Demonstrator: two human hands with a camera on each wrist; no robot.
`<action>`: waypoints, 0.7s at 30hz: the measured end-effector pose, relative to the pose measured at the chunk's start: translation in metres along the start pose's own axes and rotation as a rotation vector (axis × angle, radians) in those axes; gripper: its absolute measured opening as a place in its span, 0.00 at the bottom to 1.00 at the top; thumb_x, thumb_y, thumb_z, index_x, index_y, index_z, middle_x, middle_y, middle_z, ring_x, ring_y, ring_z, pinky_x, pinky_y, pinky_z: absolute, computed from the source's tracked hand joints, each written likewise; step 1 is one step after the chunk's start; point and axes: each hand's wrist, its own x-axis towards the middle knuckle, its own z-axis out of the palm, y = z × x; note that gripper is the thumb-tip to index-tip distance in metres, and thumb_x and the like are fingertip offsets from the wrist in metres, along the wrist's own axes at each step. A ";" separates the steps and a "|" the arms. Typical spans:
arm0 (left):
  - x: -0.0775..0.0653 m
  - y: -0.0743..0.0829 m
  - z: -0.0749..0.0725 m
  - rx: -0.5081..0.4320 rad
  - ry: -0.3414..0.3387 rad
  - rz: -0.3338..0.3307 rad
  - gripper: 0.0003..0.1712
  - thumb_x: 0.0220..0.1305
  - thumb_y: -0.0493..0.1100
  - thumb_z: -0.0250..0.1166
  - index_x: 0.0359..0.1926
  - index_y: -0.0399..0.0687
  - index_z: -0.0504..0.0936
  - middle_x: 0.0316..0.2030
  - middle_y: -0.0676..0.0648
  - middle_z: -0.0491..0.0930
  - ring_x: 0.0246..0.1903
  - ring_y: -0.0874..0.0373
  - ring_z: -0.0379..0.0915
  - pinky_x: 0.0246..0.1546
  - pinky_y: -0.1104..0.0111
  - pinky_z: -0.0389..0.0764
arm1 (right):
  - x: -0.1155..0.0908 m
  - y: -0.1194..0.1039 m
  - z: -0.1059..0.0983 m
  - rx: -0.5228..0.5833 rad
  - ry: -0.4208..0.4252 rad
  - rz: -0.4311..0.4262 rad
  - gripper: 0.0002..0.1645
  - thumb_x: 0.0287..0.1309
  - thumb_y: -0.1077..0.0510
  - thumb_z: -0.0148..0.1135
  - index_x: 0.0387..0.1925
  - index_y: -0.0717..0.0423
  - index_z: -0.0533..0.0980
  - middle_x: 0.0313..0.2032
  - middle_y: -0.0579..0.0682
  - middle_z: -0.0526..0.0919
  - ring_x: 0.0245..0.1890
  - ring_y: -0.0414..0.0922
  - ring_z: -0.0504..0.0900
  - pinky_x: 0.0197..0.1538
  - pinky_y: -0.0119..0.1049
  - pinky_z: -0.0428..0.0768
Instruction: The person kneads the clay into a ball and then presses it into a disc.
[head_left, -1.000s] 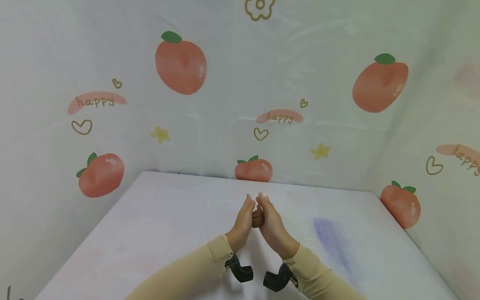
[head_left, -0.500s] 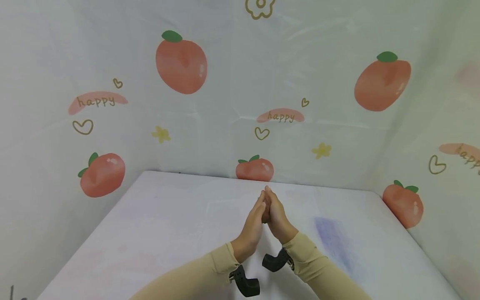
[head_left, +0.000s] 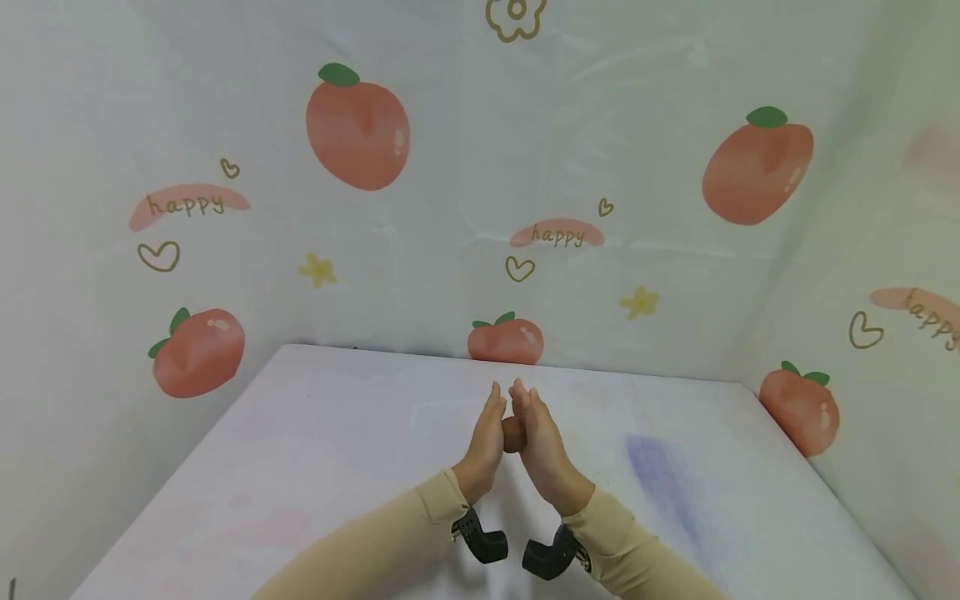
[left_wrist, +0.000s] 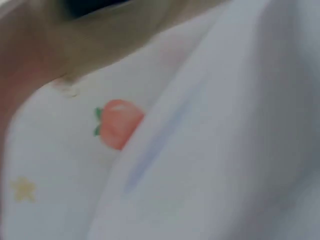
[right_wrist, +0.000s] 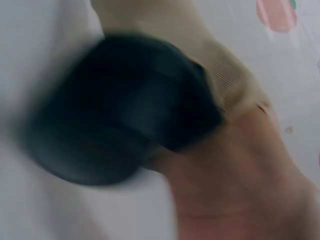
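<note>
A small brown ball (head_left: 513,435) sits between the two palms in the head view, raised above the white table. Its material cannot be told. The left hand (head_left: 482,450) presses it from the left with straight, upward-pointing fingers. On the other side the right hand (head_left: 547,457) presses with its palm, fingers extended too. Part of the ball is covered by the right hand. Neither wrist view shows the ball; blurred skin (left_wrist: 20,75) fills the left wrist view's upper left, while a bare wrist (right_wrist: 220,185) appears in the right wrist view.
The white table (head_left: 337,433) carries a bluish smear (head_left: 663,475) on the right. Behind it hangs a white curtain (head_left: 442,167) printed with peaches and hearts. Black wrist cameras, the left one (head_left: 483,540) and the right one (head_left: 551,557), hang close together below the hands.
The hands slid past each other and back, left hand forward then nearer again, right hand the reverse. The brown ball looked ridged a second ago and appears smoother and rounder now.
</note>
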 end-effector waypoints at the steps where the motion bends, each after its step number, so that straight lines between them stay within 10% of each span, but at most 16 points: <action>1: -0.002 -0.004 0.002 -0.003 -0.009 -0.011 0.38 0.76 0.60 0.35 0.77 0.45 0.41 0.77 0.45 0.36 0.76 0.47 0.26 0.71 0.42 0.33 | 0.002 -0.002 -0.002 -0.013 0.021 -0.017 0.39 0.76 0.41 0.21 0.75 0.62 0.37 0.76 0.61 0.38 0.76 0.57 0.33 0.73 0.60 0.34; 13: -0.033 0.002 0.018 -0.005 -0.131 0.136 0.33 0.78 0.57 0.27 0.77 0.50 0.43 0.77 0.48 0.38 0.76 0.47 0.27 0.72 0.42 0.33 | 0.030 0.008 -0.022 0.022 0.148 0.086 0.40 0.75 0.39 0.21 0.76 0.58 0.37 0.76 0.61 0.40 0.76 0.56 0.35 0.75 0.53 0.37; 21: -0.016 0.022 0.005 -0.087 0.013 0.049 0.37 0.76 0.61 0.33 0.77 0.49 0.45 0.77 0.46 0.38 0.76 0.48 0.27 0.72 0.44 0.33 | 0.014 0.024 -0.008 -0.006 0.053 0.148 0.40 0.76 0.43 0.25 0.73 0.70 0.40 0.72 0.69 0.49 0.75 0.60 0.40 0.74 0.57 0.37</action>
